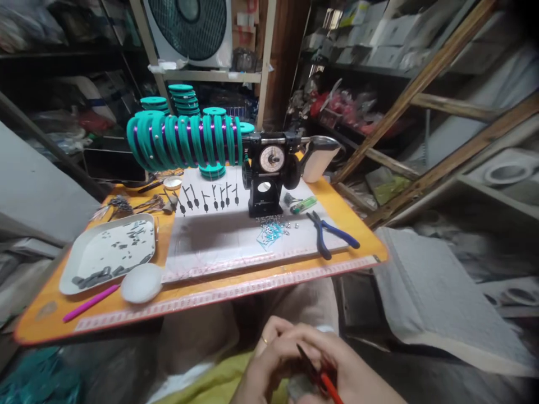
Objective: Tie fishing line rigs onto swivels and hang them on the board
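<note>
Desk [365,227] at twelve o'clock: right hand [343,353] grips red-handled tool [330,387]; left hand [272,353], contents unclear; apparent handwork needs steadiness next.

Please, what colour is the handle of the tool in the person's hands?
The handle is red, as the head view shows.

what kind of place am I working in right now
Probably a small coil-winding workshop: the table holds what looks like a winding machine with green spools, plus blue-handled pliers.
</note>
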Action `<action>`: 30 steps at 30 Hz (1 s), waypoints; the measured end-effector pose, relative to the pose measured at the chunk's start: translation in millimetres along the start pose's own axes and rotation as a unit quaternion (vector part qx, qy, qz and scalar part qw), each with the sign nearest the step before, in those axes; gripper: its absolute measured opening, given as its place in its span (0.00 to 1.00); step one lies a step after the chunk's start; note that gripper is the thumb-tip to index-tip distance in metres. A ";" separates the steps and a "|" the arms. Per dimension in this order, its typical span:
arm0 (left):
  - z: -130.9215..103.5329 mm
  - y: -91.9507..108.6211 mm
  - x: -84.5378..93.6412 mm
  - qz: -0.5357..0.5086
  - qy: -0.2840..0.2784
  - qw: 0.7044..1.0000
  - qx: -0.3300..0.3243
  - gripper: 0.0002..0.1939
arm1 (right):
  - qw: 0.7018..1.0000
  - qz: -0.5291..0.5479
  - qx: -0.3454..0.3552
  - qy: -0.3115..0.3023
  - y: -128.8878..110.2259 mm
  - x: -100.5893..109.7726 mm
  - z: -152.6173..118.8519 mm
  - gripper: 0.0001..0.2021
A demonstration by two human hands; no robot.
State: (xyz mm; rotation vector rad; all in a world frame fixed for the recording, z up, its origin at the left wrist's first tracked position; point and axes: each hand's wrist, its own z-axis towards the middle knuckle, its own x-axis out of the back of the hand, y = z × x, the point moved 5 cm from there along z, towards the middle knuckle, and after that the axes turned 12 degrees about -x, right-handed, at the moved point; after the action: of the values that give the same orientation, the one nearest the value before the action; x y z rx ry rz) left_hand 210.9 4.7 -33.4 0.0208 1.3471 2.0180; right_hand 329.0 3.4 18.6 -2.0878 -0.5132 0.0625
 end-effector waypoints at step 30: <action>13.0 70.7 62.4 0.746 0.000 0.661 -0.079 0.16 | 0.674 -0.489 0.241 0.499 -47.2 167.3 38.8 0.19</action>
State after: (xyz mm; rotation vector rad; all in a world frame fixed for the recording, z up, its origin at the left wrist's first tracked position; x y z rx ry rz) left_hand 130.8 34.6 8.3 1.5069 1.1361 3.3619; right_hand 456.1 120.2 62.3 -0.8443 -0.7179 -1.3456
